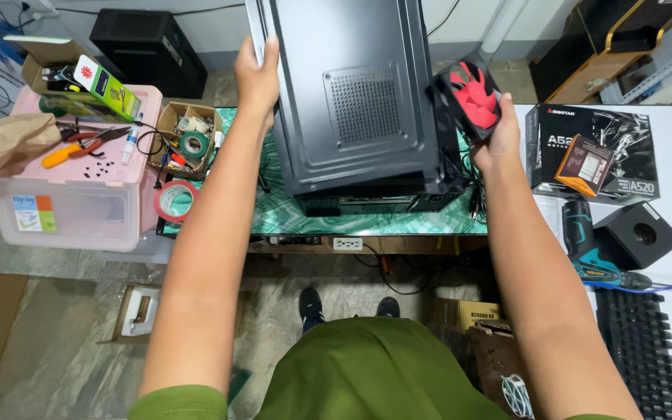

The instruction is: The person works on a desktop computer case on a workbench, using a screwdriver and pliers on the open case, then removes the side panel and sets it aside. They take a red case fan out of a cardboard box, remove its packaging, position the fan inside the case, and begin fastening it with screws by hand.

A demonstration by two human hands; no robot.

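A black computer case (351, 93) stands upright on a green patterned table (289, 218), its vented side panel facing me. My left hand (257, 74) grips the case's upper left edge. My right hand (495, 140) holds a black-framed fan with red blades (472, 97) beside the case's right side. Black cables (472, 190) hang below the fan next to the case's lower right corner.
A pink storage bin (71, 202) with pliers and a box stands at left. A cardboard box of tape and small parts (188, 132) and a red tape roll (173, 201) sit nearby. Right: a black carton (624, 152), an electric screwdriver (585, 241), a keyboard (639, 342).
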